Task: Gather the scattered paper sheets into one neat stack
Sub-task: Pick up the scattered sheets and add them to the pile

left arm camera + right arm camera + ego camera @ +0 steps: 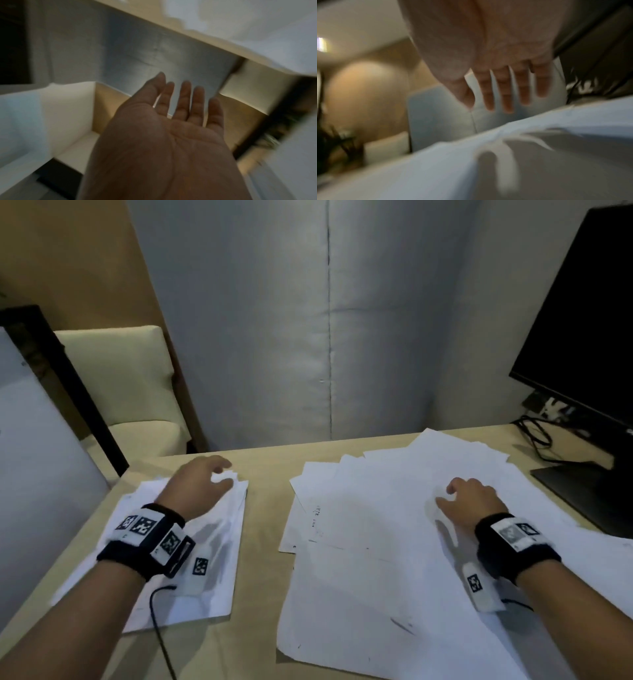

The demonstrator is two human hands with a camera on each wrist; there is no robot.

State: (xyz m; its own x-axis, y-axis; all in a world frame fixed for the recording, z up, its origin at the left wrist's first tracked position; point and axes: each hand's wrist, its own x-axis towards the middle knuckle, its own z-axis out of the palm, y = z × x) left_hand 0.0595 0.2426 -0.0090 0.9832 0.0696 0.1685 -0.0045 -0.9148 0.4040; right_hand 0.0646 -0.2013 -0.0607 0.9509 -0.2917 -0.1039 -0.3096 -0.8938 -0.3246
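Observation:
A smaller pile of white sheets [205, 559] lies on the left of the beige table [263, 508]. My left hand [222, 474] is over its far right corner; whether it touches the paper is unclear. In the left wrist view my left hand [180, 97] shows a bare palm with straight fingers holding nothing. Several scattered white sheets [376, 542] overlap in a wide spread on the right. My right hand [455, 494] is over the far part of this spread. In the right wrist view my right hand [501, 92] has straight fingers just above the paper [488, 169], where it casts a shadow.
A black monitor [582, 320] stands at the back right on a dark base [589, 494] beside the sheets, with cables [537, 436] behind. A cream chair [126, 378] sits beyond the table's left corner. A white board [41, 457] leans at far left.

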